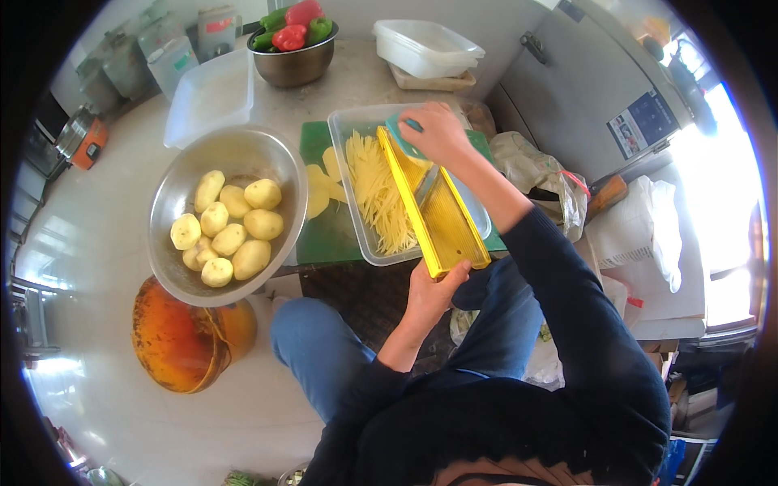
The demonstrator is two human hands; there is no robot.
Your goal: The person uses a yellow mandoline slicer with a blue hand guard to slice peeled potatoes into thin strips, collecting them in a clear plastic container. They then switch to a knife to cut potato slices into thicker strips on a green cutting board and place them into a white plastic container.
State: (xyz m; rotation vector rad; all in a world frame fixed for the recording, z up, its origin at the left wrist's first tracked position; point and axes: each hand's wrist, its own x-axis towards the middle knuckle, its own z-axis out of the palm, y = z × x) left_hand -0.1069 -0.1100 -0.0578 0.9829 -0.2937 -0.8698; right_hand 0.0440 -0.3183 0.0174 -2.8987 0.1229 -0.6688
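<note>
My left hand (430, 290) grips the near end of a yellow mandoline slicer (457, 228), which leans across a clear plastic tub (378, 258). At the slicer's far end, my right hand (439, 130) is closed on a teal food holder (398, 135); what lies beneath the holder is mostly hidden. Shredded potato (380, 194) is heaped in the left part of the tub. Under the tub is a green cutting board (322, 243), with potato slices (317, 191) on its left side. Several peeled potatoes (231, 239) lie in a wide metal bowl (164, 261) to the left.
Below the metal bowl stands an orange bucket (176, 340). A bowl (295, 64) of red and green peppers (290, 36), an empty white container (209, 97) and stacked white tubs (428, 48) are at the back. Plastic bags (535, 176) sit to the right, beside a grey metal cabinet (577, 91).
</note>
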